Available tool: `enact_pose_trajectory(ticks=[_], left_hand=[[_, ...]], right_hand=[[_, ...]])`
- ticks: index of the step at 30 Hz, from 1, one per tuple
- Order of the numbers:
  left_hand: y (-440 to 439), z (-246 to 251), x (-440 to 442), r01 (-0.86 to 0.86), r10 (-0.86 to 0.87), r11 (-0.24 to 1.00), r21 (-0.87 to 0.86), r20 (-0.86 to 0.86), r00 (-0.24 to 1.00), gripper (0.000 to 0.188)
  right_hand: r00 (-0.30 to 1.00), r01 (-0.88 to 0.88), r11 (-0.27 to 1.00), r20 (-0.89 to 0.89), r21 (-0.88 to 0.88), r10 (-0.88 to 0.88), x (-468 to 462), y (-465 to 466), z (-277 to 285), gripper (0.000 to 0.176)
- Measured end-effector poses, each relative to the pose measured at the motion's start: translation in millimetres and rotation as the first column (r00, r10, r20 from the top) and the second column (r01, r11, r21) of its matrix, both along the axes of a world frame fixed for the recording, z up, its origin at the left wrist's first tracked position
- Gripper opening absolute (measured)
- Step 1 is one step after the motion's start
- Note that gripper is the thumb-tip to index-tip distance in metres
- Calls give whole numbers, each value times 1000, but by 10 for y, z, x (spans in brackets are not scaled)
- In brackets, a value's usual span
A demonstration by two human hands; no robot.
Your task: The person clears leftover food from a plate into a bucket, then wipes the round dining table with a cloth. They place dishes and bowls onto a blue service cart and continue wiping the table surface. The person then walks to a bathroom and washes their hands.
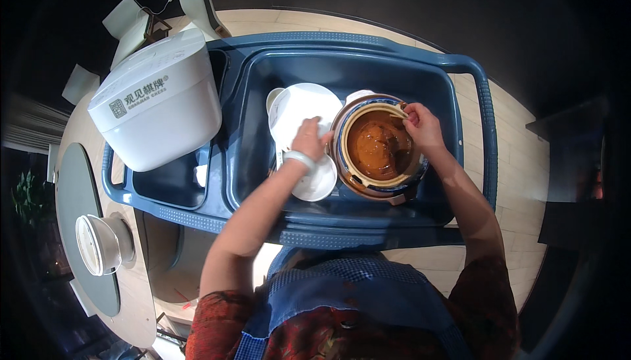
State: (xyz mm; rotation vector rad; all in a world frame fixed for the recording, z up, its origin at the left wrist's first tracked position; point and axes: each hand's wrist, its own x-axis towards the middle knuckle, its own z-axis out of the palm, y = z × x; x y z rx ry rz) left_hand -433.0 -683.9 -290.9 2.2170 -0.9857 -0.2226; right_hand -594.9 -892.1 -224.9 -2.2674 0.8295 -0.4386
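Observation:
A lidless ceramic pot [351, 181], wide and brown with a blue-patterned band, stands in the right basin of a blue plastic cart [276, 222]. Glossy orange-brown food or sauce [377, 144] fills its inside. My right hand [423, 126] pinches something small at the pot's upper right rim; the fingers hide most of it. My left hand [310, 140], with a pale bangle on the wrist, rests on or just over white plates [298, 101] left of the pot, its fingers spread. Below that hand lies a small round white dish [318, 185].
A white rice cooker [162, 108] bearing writing sits tilted over the cart's left compartment. Farther left, a round table [133, 286] carries a white lidded bucket [98, 245]. Pale chairs [197, 5] stand beyond the cart's upper left. The cart's handle [488, 138] curves around its right end.

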Motion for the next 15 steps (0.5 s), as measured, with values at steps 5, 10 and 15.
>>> enact_pose_trajectory(ticks=[5, 10, 15], left_hand=[[446, 55, 426, 536, -335, 651, 538, -430, 838, 40], [436, 75, 312, 505, -283, 712, 489, -458, 843, 34], [502, 56, 238, 405, -254, 831, 381, -388, 886, 30]], right_hand=[[999, -36, 999, -5, 32, 36, -16, 12, -8, 20], [997, -73, 996, 15, 55, 72, 12, 43, -16, 20], [994, -95, 995, 55, 35, 93, 24, 49, 4, 19]])
